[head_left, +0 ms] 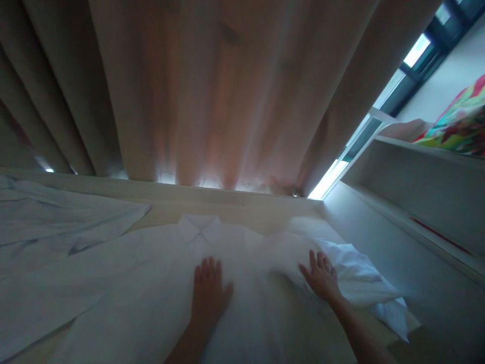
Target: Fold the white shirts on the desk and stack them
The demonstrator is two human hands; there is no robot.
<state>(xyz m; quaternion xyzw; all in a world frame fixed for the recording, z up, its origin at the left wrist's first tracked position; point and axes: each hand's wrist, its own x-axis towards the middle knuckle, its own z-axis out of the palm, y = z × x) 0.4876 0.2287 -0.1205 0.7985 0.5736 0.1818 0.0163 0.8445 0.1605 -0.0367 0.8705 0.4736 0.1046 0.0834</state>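
Observation:
A white collared shirt (pixel 159 263) lies spread flat on a pale surface, its collar (pixel 199 227) pointing away from me. My left hand (pixel 208 290) rests palm down on the shirt's middle, fingers together. My right hand (pixel 322 278) lies flat with fingers apart on the shirt's right side, where the cloth is bunched into a white heap (pixel 359 283). Neither hand grips the fabric.
A second pale garment (pixel 56 222) lies crumpled at the left. Beige curtains (pixel 227 91) hang behind the surface, with window light at the right (pixel 341 167). A white shelf unit (pixel 417 202) stands at the right, with a colourful cloth (pixel 458 126) on top.

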